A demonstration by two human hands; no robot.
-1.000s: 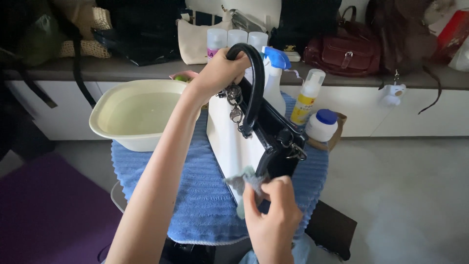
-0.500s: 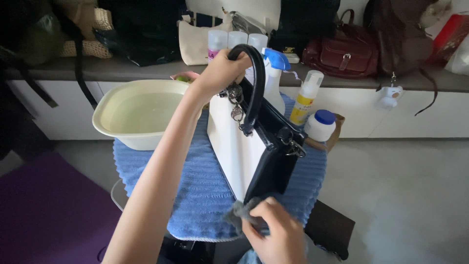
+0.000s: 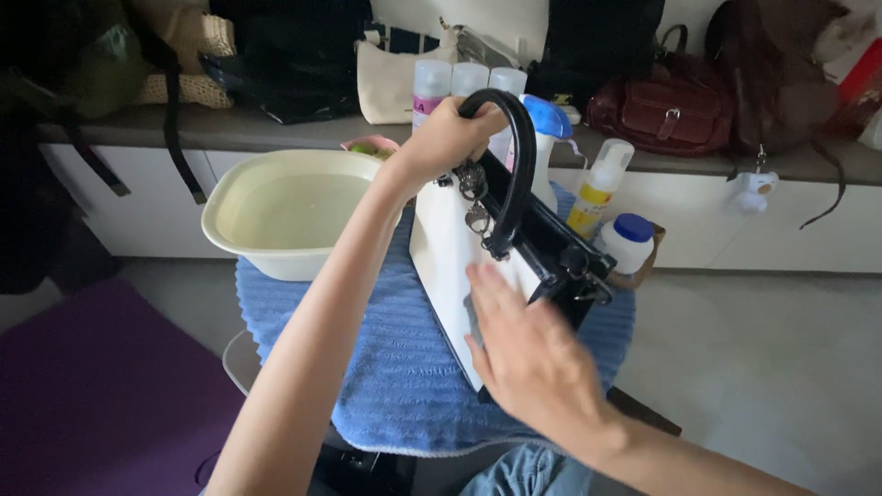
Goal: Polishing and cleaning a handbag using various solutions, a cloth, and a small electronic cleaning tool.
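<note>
A basin point(image 3: 285, 209) sits at the left of a blue towel point(image 3: 367, 367). The left hand point(image 3: 447, 138) has its fingers curled around the black handle point(image 3: 516, 152) of a white handbag point(image 3: 450, 253) standing on the towel. The right hand point(image 3: 528, 354) lies flat on the bag's side, fingers extended. Bottles point(image 3: 602, 188) stand behind.

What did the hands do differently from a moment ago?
The right hand slid up from the bottom corner of the white handbag and now lies flat on its side; the grey cloth no longer shows. The left hand still grips the black handle.
</note>
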